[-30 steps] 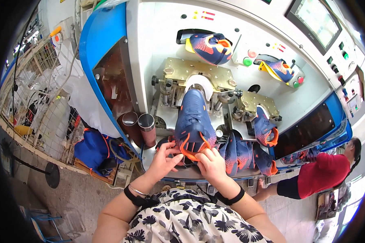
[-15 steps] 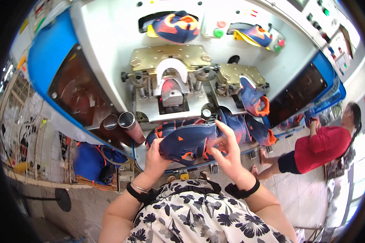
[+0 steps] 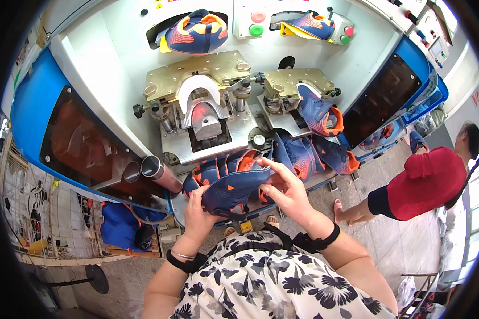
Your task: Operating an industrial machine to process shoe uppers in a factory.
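At the white machine (image 3: 117, 69) with its brass moulds (image 3: 197, 74), before a person in red (image 3: 426, 183) standing far right, your left hand (image 3: 197, 210) and right hand (image 3: 285, 194) both close, fingers curled, on the navy-and-orange shoe upper (image 3: 234, 191) held near you above the ledge's pile of uppers (image 3: 303, 154).

Stacked shoe uppers (image 3: 303, 154) and metal mould (image 3: 205, 119) crowd the ledge.

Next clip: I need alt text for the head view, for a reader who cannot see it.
Two bare hands, left hand and right hand, hold a navy and orange shoe upper in front of a shoe-forming machine. More uppers lie on its ledge, and a person in a red shirt stands at the right.
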